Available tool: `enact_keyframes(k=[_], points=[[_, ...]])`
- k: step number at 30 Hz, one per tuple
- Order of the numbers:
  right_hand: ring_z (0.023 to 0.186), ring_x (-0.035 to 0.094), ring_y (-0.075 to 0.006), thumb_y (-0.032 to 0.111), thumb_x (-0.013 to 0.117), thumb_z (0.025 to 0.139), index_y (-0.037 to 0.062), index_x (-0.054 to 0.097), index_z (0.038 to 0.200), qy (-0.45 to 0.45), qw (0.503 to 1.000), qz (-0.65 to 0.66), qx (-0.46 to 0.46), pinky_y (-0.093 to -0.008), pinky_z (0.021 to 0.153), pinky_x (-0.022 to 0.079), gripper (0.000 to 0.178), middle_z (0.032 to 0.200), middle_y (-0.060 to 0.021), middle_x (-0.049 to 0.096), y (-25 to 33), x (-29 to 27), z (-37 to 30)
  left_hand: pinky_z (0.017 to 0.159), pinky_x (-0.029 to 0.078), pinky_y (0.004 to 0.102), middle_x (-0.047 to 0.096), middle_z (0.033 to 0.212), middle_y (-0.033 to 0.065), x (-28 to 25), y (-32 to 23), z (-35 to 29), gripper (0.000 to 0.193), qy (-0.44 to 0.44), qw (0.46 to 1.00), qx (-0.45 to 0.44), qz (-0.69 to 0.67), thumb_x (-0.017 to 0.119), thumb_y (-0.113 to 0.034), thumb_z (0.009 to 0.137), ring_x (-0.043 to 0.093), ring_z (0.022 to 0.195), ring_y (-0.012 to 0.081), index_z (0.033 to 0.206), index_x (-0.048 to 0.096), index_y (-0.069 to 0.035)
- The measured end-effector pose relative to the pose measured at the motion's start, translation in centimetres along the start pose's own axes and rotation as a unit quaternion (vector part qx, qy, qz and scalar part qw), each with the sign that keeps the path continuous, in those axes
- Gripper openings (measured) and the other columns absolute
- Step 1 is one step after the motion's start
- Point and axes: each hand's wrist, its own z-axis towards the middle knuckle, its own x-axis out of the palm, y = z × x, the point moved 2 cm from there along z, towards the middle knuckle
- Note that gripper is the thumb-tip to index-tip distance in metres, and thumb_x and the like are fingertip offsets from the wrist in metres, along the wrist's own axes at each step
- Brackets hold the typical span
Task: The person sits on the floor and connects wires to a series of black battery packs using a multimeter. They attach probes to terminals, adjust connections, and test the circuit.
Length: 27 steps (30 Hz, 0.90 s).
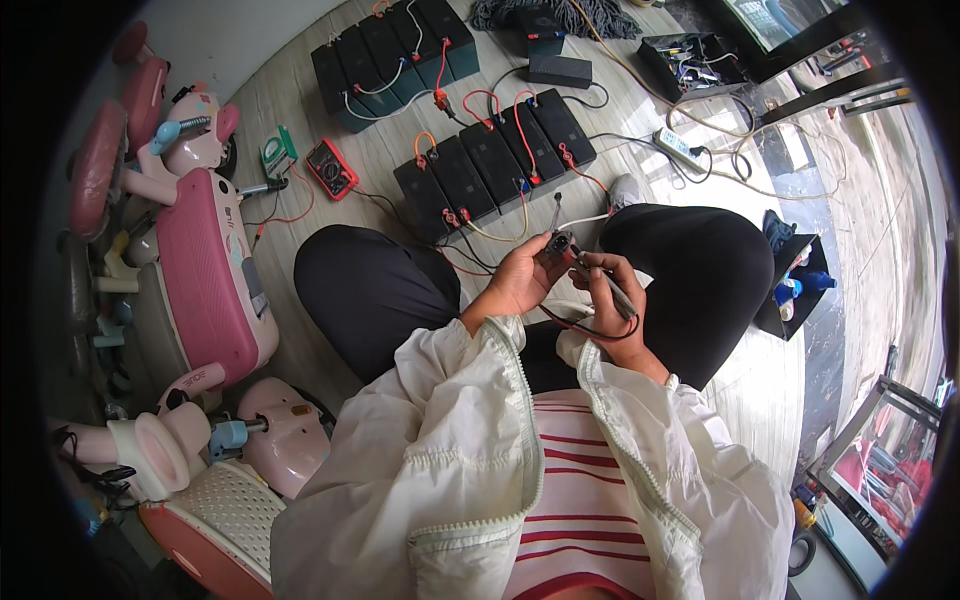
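Observation:
My left hand [521, 276] is closed round a small black round connector [560, 243], its open face turned up. Close beside it, my right hand [618, 305] grips a pen-shaped tool [612, 287] with a grey handle, its front end at the connector. A dark cord [590, 332] loops below my right hand; where it leads is hidden. Just beyond the hands stands a row of black batteries [495, 165] joined by red, orange and white wires. Left of that row lies a red-framed multimeter [331, 169] with leads running from it.
Behind is a second battery row [395, 65], near a black power adapter [560, 71]. A white power strip [680, 149] and a tool box [692, 68] lie to the right, with a black bin [795, 290] nearer. Pink children's ride-on vehicles [215, 270] crowd the left side.

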Motion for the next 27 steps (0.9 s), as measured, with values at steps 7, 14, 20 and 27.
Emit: enact_keyframes(k=[7,14,20,27], points=[[0.079,0.063,-0.0242,0.002,0.057,0.086,-0.0014,0.060,0.099,0.064,0.981,-0.126,-0.133,-0.0323,0.073,0.049,0.013,0.089,-0.0141,0.062,0.9,0.4,-0.2,0.078,0.051,0.0305,0.066,0.096,0.0096,-0.4,-0.5,0.0,0.027,-0.017,1.000,0.002,-0.012,0.050,-0.025,0.097,0.064,0.084,0.0198,0.106,0.059,-0.001],[0.080,0.063,-0.0255,-0.001,0.056,0.086,-0.0014,0.060,0.100,0.078,0.976,-0.145,-0.141,-0.0324,0.072,0.049,0.015,0.089,-0.0145,0.062,1.4,0.7,-0.2,0.074,0.049,0.0276,0.065,0.084,0.0071,-0.2,-0.5,0.1,0.033,-0.046,0.999,0.005,-0.004,0.054,-0.036,0.096,0.063,0.078,0.0189,0.097,0.060,-0.004],[0.079,0.064,-0.0259,-0.002,0.057,0.085,-0.0015,0.060,0.100,0.073,0.978,-0.138,-0.139,-0.0323,0.071,0.050,0.016,0.090,-0.0151,0.061,0.9,0.6,-0.3,0.068,0.049,0.0267,0.065,0.080,0.0060,-0.4,-0.5,0.2,0.035,-0.068,0.998,0.010,-0.008,0.057,-0.039,0.094,0.064,0.075,0.0187,0.095,0.060,-0.004],[0.082,0.067,-0.0193,0.000,0.054,0.087,-0.0020,0.060,0.102,0.097,0.968,-0.176,-0.148,-0.0289,0.072,0.052,0.016,0.094,-0.0117,0.061,1.0,0.5,-0.2,0.061,0.047,0.0256,0.065,0.083,0.0051,-1.3,-0.4,0.8,0.039,-0.074,0.997,-0.001,-0.004,0.054,-0.042,0.095,0.063,0.075,0.0172,0.100,0.061,-0.004]])
